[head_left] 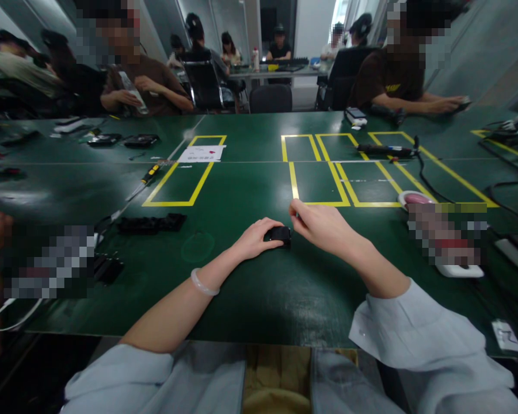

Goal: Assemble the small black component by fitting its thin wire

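My left hand point(258, 238) rests low over the green table, its thumb and fingers gripping the sides of a small black block-shaped part point(280, 234). What the part is, I cannot make out. Just right of it, slightly raised, is my right hand point(317, 225) with its fingers curled into a pinch. Anything between those fingertips is hidden or too small to name. Left of my left hand lies a row of black parts point(151, 223), and more black pieces point(106, 267) sit nearer the table's left front.
Yellow tape outlines point(323, 203) mark the green table point(250, 184). A paper sheet point(202, 153) and a yellow-black screwdriver-like tool point(150, 173) lie left; a black corded tool point(386, 150) and a partly blurred white-and-pink device point(416, 199) lie right. People sit across the table.
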A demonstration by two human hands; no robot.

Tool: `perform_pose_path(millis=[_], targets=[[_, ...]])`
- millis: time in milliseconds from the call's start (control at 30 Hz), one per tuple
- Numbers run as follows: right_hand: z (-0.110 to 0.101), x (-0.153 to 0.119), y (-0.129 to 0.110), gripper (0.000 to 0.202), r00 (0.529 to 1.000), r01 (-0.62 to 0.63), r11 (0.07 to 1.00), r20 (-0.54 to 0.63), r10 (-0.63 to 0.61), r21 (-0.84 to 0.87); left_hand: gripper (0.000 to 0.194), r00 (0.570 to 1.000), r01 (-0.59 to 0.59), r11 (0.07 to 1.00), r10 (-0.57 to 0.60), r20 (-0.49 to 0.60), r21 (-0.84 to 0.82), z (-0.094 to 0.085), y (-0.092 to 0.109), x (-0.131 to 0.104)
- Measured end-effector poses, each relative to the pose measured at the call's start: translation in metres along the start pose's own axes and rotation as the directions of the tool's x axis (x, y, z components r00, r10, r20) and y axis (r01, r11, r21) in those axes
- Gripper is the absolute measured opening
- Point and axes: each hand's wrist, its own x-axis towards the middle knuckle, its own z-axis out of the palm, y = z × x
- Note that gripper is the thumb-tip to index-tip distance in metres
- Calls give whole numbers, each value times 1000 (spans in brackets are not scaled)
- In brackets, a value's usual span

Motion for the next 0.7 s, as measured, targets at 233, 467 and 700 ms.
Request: perform_pose_path(millis=[233, 467, 700], targets=[[4, 1, 2, 25, 1000, 7, 1000, 22, -6, -30, 39, 1000, 3, 1000, -3, -4, -1, 1, -2, 0], [3, 0, -1, 20, 1000, 0, 1000, -18, 0, 16, 37, 1000, 2, 1000, -2, -4, 6, 2, 0, 0], [5, 2, -1, 25, 998, -57, 991, -4, 57, -118, 38, 1000, 9, 1000, -9, -9, 6, 2, -1, 0]])
